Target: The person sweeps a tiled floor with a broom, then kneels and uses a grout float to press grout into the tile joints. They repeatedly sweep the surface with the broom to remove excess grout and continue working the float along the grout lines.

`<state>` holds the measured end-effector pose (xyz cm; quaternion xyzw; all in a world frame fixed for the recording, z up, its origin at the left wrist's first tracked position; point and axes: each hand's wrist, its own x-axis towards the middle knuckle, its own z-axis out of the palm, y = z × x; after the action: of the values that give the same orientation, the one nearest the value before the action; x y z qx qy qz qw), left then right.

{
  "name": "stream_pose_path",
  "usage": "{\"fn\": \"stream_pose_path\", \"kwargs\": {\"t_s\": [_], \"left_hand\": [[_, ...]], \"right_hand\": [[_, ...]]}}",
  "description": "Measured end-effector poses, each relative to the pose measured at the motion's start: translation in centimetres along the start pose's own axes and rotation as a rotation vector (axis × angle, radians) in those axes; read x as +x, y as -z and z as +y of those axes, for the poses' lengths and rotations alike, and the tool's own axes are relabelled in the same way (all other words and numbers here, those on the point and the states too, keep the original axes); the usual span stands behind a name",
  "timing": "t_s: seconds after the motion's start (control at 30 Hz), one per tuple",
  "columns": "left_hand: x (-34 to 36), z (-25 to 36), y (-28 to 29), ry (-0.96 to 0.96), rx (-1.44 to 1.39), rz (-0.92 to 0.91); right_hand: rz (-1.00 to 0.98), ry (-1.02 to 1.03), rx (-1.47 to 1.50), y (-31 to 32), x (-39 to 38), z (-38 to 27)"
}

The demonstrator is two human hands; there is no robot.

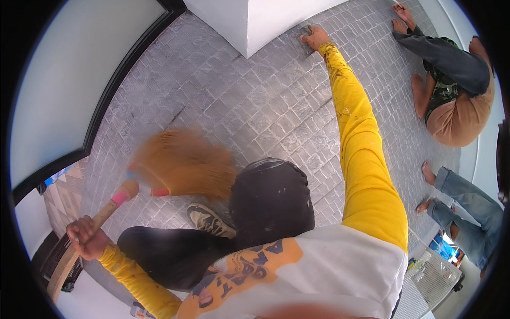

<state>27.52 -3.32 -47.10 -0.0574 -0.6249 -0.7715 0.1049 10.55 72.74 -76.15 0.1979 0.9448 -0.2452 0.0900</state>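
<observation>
Orange-brown broom [180,165] (motion-blurred), tilted, pink-banded handle

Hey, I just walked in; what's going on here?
A person in a white shirt with yellow sleeves grips a tan-handled, brown-bristled broom in the left hand, its bristles blurred over the grey stone-patterned floor. The right hand reaches to the floor near a white wall corner, at something dark I can't make out. Two other people are at the right.

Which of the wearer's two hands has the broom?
The left hand, closed around the pale handle of the broom. The right hand is stretched away from it, at the paved floor near the white pillar.
</observation>
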Motion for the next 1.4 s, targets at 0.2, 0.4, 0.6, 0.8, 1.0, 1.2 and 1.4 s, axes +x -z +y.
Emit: {"fn": "stream_pose_path", "kwargs": {"t_s": [0.2,0.4,0.6,0.8,1.0,1.2,1.4], "left_hand": [[0.3,-0.1,-0.5,0.004,0.034,0.002],[0.5,-0.1,-0.4,0.016,0.011,0.005],[0.7,0.2,0.2,0.014,0.012,0.060],[1.0,-0.4,-0.6,0.015,0.014,0.018],[1.3,-0.5,-0.8,0.004,0.014,0.003],[0.5,-0.3,0.8,-0.029,0.035,0.066],[-0.2,0.0,1.8,-0.040,0.037,0.075]], "right_hand": [[-0.056,-0.097,0.205,3.0,-1.6,1.5],[-0.046,0.006,0.288,3.2,-0.2,3.1],[-0.049,0.004,0.116,2.1,2.9,2.9],[-0.072,0.100,0.127,2.8,3.2,2.3],[-0.032,0.055,0.026,2.8,3.1,1.2],[0.032,0.065,0.046,2.2,3.3,1.9],[0.002,0.051,0.074,2.2,3.6,2.9]]}}
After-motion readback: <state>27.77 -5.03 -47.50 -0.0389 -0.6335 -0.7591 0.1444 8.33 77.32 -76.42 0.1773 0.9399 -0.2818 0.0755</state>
